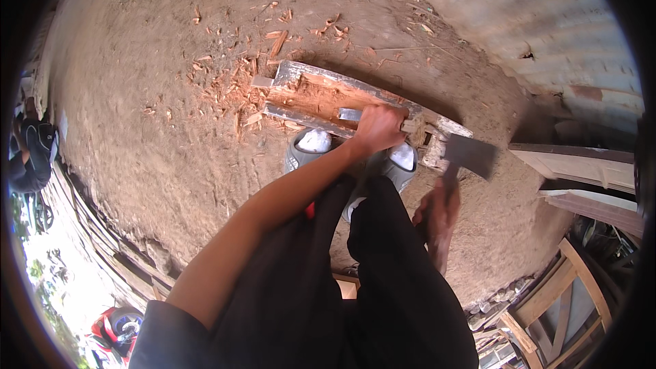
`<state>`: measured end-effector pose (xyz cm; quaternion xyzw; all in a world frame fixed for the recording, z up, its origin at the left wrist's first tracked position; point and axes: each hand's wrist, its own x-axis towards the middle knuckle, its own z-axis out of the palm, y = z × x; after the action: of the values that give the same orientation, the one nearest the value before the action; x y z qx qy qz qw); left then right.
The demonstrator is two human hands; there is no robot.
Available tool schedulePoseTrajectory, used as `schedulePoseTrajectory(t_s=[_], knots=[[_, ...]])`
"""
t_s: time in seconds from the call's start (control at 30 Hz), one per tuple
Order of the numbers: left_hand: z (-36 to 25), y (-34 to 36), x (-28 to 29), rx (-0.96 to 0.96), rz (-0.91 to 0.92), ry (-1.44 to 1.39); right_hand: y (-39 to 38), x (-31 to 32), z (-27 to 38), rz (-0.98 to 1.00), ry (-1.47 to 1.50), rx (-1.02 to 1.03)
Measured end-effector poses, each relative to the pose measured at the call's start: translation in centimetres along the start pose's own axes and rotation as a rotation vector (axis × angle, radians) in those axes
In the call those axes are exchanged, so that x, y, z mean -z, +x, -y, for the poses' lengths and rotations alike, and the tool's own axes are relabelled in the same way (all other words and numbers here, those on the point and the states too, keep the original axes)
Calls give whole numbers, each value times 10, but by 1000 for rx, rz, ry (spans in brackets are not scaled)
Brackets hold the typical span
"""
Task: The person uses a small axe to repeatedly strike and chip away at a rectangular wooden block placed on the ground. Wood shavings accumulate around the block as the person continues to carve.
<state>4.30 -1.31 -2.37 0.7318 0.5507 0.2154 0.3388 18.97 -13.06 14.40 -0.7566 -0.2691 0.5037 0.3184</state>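
Note:
A long wooden block (pixel 321 96) lies on the dirt floor in front of me, its worn outside pale and flaking and its reddish inside hollowed out. My left hand (pixel 380 128) is wrapped round a chisel (pixel 350 115), whose flat metal blade points left into the hollow. The pale butt of its handle sticks out to the right of my fist. Low on the right, my right hand (pixel 439 213) grips a mallet (pixel 471 155) with a dark rectangular head. That head is raised to the right of the chisel's butt, apart from it, and motion blurs the hand.
My feet in grey shoes (pixel 301 154) stand against the block's near side. Reddish wood chips (pixel 222 92) litter the ground to the left. Corrugated metal sheets (pixel 540 20) line the far right. Boards (pixel 581 164) and a wooden frame (pixel 564 294) stand at right; a person (pixel 33 143) is far left.

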Motion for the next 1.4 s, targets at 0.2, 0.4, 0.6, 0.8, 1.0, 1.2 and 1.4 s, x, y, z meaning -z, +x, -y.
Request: schedulePoseTrajectory(t_s=[0.2,0.4,0.6,0.8,1.0,1.2,1.4], knots=[[14,-5,19,72,-29,-55,3,4,22,209,-133,22],[9,-17,11,-66,-70,-117,-16,16,43,80,97,103],[4,-18,1,-105,-84,-139,-19,17,44,70,127,89],[6,-17,3,-80,-95,-172,-12,0,-9,-23,131,218],[9,-16,3,-106,-76,-134,6,23,0,170,32,50],[4,-13,1,-107,-19,-110,2,-1,-16,99,-3,128],[8,-13,3,-77,12,-53,13,36,-16,108,-47,114]])
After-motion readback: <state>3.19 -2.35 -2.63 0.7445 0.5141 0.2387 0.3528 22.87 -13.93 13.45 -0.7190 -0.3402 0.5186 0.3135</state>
